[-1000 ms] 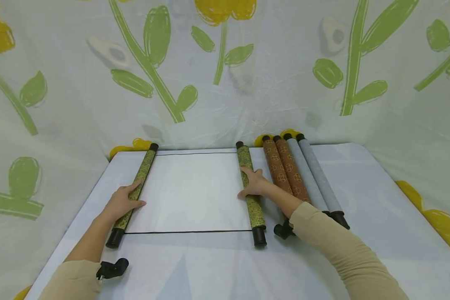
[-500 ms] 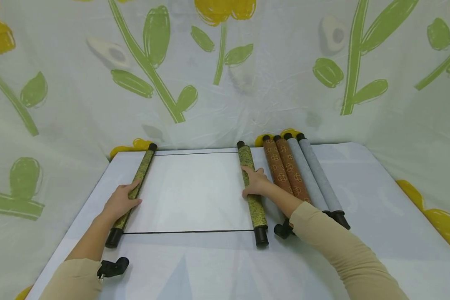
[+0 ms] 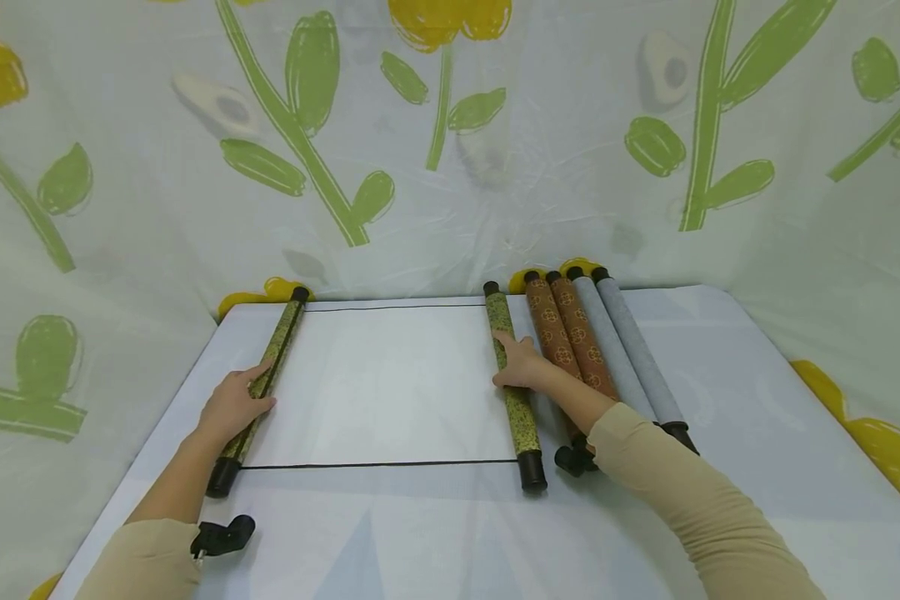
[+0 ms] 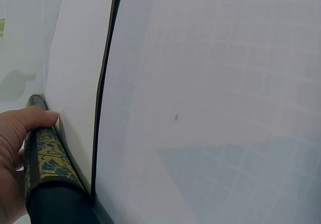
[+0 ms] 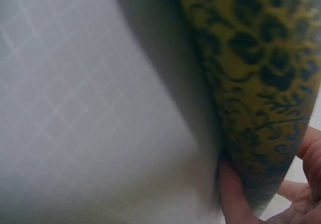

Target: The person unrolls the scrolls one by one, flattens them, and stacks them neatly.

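Observation:
A hanging scroll lies partly unrolled across the table, its white paper (image 3: 390, 383) edged by thin black lines. My left hand (image 3: 231, 408) grips the left roll (image 3: 282, 333), covered in green-gold patterned cloth with black end knobs. In the left wrist view the thumb lies across that roll (image 4: 52, 156), close above the knob. The matching right roll (image 3: 521, 421) is in my right hand (image 3: 523, 364), thumb on the paper side. Dark floral patterning shows on this roll (image 5: 266, 73) in the right wrist view, where the hand (image 5: 296, 206) holds its lower right part.
Right of the scroll lie two brown rolls (image 3: 551, 333) with a flower pattern and two grey rolls (image 3: 637, 350), side by side. Black mounts (image 3: 225, 535) stick out at the sleeves. A printed curtain (image 3: 540, 192) stands along the table's back edge.
Both rolls have moved apart, the right one rightward towards the brown rolls and the left one slightly leftward. More white paper shows between them. Both hands keep hold.

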Demonstrator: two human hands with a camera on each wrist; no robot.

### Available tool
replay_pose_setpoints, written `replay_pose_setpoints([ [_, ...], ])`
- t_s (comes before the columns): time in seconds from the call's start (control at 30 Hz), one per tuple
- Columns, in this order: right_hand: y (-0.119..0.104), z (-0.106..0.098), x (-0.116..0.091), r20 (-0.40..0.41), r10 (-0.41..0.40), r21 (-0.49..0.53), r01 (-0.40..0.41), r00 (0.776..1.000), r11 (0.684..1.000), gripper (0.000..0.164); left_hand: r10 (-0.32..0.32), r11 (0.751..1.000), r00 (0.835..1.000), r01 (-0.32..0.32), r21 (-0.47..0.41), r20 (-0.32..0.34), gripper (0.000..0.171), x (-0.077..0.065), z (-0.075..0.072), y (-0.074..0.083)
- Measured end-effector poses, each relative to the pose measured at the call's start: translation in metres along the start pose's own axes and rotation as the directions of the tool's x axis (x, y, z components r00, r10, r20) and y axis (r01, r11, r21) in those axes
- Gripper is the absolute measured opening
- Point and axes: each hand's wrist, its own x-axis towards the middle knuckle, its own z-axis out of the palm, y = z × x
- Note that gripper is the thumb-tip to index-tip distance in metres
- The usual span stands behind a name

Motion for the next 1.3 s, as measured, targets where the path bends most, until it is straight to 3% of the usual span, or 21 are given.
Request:
replay_pose_setpoints([
  [0.47,-0.006,0.006,0.004,-0.050,-0.005,0.040,0.007,0.999,0.999,0.081,-0.002,0.998,0.997,0.007,0.069,-0.076,0.066,0.001,0.002,-0.004],
  [0.8,-0.017,0.018,0.006,-0.051,-0.018,0.107,0.023,0.999,0.994,0.084,-0.025,0.999,0.995,0.027,0.017,-0.095,0.063,0.002,-0.006,-0.024],
  [1.07,-0.018,0.019,0.007,-0.026,-0.006,0.018,0.007,1.000,1.000,0.085,-0.022,1.000,0.998,0.022,-0.006,-0.054,0.059,0.001,-0.009,-0.025],
  [1.3,-0.018,0.010,0.006,-0.002,-0.003,-0.005,0.003,1.000,1.000,0.085,-0.031,0.999,0.997,0.029,-0.023,-0.070,0.059,0.001,-0.010,-0.026],
])
